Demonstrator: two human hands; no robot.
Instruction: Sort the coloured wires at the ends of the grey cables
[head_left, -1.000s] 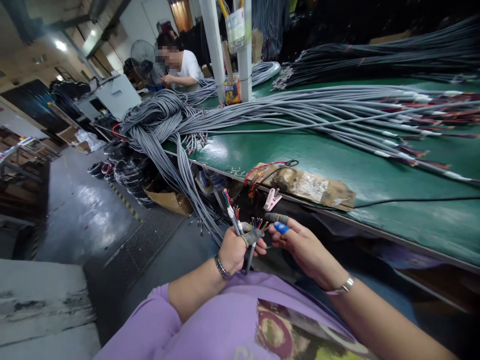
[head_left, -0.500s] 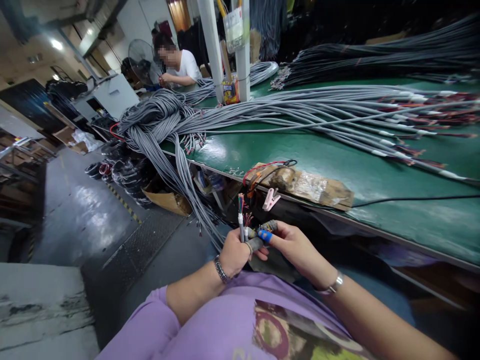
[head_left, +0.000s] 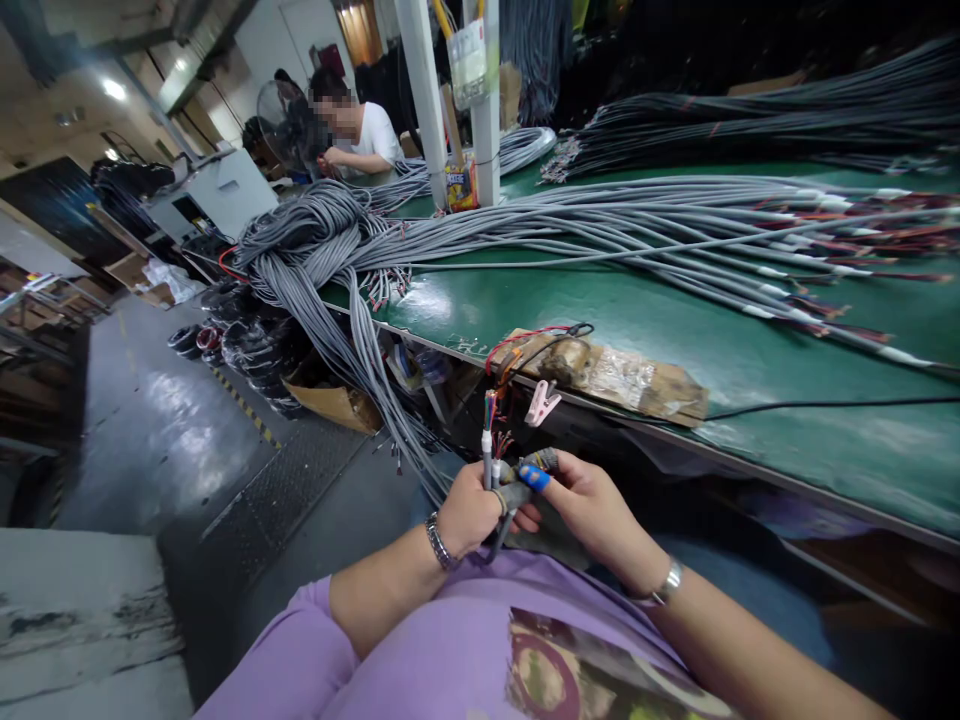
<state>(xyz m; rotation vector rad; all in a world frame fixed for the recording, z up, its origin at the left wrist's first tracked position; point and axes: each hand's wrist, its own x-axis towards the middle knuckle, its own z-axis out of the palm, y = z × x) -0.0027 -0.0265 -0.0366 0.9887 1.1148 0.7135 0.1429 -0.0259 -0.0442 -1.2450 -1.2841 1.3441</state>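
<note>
My left hand (head_left: 471, 510) is closed around a grey cable (head_left: 487, 468) whose two stripped ends stand side by side. The taller end has a white band and a bunch of multicoloured wires (head_left: 490, 411); thin reddish wires fan out from the shorter one. A loop of the cable shows below my fingers. My right hand (head_left: 592, 505) is closed in a pinch just right of these ends, with blue tape on the thumb and a grey cover on the forefinger. What lies between its fingertips is too small to make out. Grey covers wrap some left fingers too.
A pink clip (head_left: 541, 402) hangs at the edge of the green table (head_left: 465, 305), beside a taped wooden board (head_left: 630, 378) with red and black leads. Grey cable bundles (head_left: 570, 225) stretch across the table and drape over its edge. A person in white (head_left: 375, 135) sits beyond.
Both hands and the cable ends sit slightly lower and further right in view. More of the cable loop shows under my left hand. The pinch of my right hand stays beside the wires.
</note>
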